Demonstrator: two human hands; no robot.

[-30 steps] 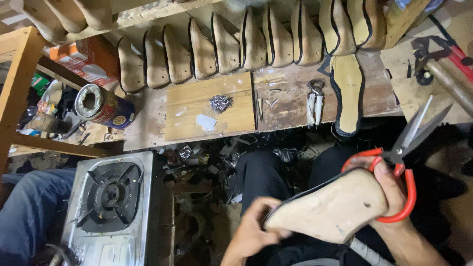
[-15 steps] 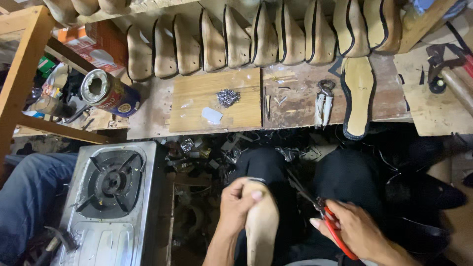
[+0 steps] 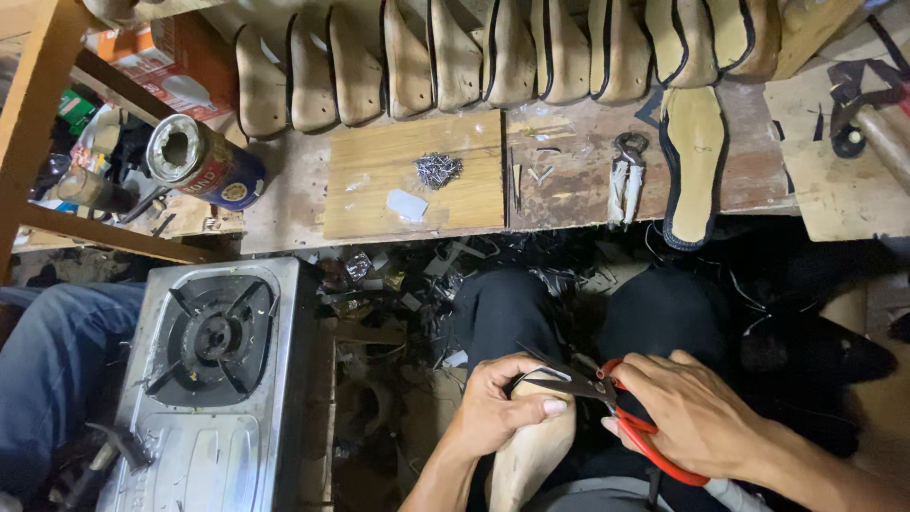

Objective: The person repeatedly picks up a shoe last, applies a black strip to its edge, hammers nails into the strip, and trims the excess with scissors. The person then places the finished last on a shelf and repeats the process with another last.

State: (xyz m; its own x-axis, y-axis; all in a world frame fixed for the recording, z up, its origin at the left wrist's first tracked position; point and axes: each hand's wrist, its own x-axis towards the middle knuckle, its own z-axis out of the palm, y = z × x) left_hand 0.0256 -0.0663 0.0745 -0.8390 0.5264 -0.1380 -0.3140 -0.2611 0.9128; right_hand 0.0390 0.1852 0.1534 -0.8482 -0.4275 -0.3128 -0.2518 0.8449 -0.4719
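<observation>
A tan shoe sole (image 3: 531, 455) stands on end in the person's lap, between the dark-trousered knees. The left hand (image 3: 498, 408) wraps its upper end, thumb pressed along the edge. The right hand (image 3: 692, 417) is closed through the red handles of scissors (image 3: 607, 403) — blades parted at the sole's top. Beyond, a workbench (image 3: 569, 180) carries a row of soles (image 3: 493, 57), pincers (image 3: 626, 175) and a heap of tacks (image 3: 438, 171) — a gas stove (image 3: 209, 379) sits left.

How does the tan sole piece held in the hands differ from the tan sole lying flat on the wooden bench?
The tan sole piece in the hands shows no dark rim and is gripped by the left hand; the black-edged tan sole on the bench has a black rim and lies flat, untouched. Both are tan.
</observation>
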